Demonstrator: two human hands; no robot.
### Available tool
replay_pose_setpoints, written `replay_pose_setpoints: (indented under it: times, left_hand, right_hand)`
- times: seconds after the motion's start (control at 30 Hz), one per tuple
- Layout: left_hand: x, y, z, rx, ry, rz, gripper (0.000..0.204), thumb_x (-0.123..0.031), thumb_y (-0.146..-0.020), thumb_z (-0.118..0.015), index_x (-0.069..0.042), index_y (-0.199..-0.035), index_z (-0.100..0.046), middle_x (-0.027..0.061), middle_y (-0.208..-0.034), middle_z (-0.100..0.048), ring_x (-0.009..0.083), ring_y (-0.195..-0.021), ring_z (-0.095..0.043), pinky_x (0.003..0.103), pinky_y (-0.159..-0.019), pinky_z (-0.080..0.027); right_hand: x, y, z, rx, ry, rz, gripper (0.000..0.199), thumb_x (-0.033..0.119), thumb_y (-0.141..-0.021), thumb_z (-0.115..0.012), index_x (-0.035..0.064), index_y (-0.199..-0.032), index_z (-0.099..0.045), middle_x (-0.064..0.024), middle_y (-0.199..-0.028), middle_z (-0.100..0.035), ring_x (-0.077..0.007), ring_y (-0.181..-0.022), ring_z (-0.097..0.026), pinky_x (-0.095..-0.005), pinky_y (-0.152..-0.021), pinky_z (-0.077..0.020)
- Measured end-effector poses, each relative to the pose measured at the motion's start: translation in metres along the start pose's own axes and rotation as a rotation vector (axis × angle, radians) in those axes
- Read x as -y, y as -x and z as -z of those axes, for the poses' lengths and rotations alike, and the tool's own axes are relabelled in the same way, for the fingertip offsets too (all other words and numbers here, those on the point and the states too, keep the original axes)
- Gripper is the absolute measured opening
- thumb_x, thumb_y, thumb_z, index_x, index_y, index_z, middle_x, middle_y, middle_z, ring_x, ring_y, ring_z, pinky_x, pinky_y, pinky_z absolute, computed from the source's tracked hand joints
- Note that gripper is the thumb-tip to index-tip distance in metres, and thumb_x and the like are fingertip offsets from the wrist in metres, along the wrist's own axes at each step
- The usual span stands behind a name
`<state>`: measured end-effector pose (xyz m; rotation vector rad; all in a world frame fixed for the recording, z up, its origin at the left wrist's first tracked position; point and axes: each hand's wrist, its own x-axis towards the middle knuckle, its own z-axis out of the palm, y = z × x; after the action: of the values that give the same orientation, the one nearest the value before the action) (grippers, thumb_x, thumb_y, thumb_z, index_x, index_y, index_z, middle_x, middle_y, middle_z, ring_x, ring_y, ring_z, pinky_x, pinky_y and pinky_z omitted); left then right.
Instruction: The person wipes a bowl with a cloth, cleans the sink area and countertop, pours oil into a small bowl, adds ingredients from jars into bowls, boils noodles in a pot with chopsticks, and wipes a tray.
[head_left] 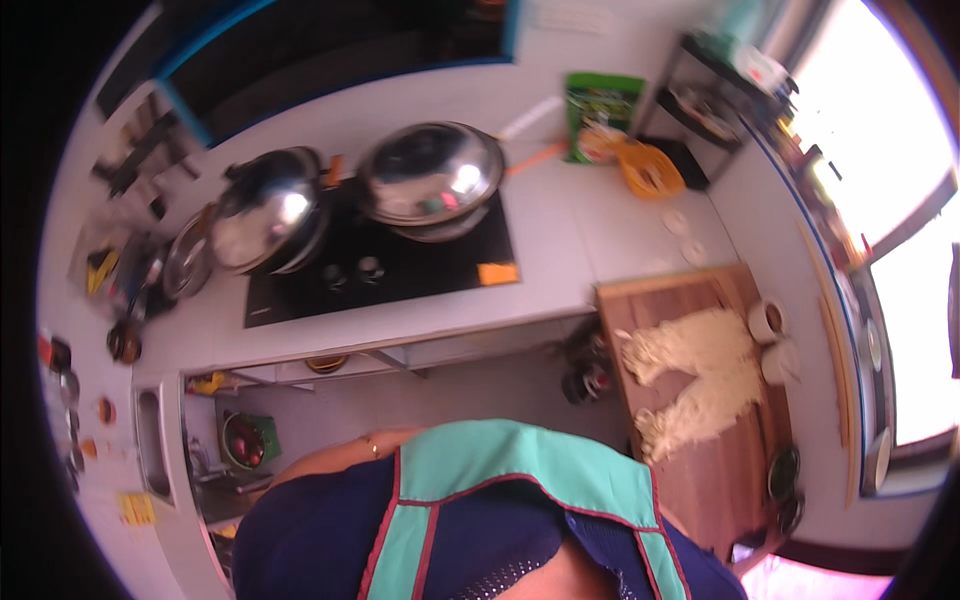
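My left hand (400,438) is only partly seen, past a bracelet at the wrist, in front of my waist. A green apron hides its fingers, so I cannot tell what it holds, if anything. My right hand is hidden; only a bit of my right arm shows beside the apron. To my right, pale dough (705,385) in two rough strips, joined at one end, lies on a wooden board (690,505). Two cups or small jars (768,320) stand at the board's right edge.
Two woks with shiny domed lids (432,175) (265,210) sit on a black cooktop (400,275). Behind, on the counter, are a green bag (600,105) and an orange basket (648,168). A sink (205,490) lies at the lower left.
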<state>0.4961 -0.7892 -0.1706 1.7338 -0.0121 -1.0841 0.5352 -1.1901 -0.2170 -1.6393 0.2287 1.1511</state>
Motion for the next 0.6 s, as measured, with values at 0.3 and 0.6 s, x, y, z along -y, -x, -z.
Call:
replay_pose_setpoints:
  times: [0.3,0.6]
  left_hand:
    - [0.197,0.169,0.009,-0.330,0.296,0.190,0.045,-0.027,-0.090,-0.053,-0.003,-0.128,-0.048,0.0107,-0.125,-0.052,0.0186,-0.115,-0.049,0.031,-0.096,-0.040]
    - [0.286,0.216,0.021,-0.410,0.427,0.086,0.046,-0.029,-0.091,-0.052,-0.003,-0.129,-0.047,0.0094,-0.122,-0.055,0.0173,-0.111,-0.052,0.029,-0.093,-0.042]
  right_hand:
    - [-0.029,-0.071,-0.120,-0.249,0.265,-0.116,0.041,0.031,-0.084,-0.056,0.0043,-0.115,-0.058,-0.0168,-0.106,-0.061,-0.0327,-0.095,-0.058,-0.0399,-0.083,-0.0463]
    - [0.142,-0.108,-0.233,0.064,1.657,0.757,0.026,0.022,-0.083,-0.055,0.0060,-0.101,-0.064,-0.0157,-0.087,-0.065,-0.0320,-0.081,-0.063,-0.0390,-0.071,-0.0504]
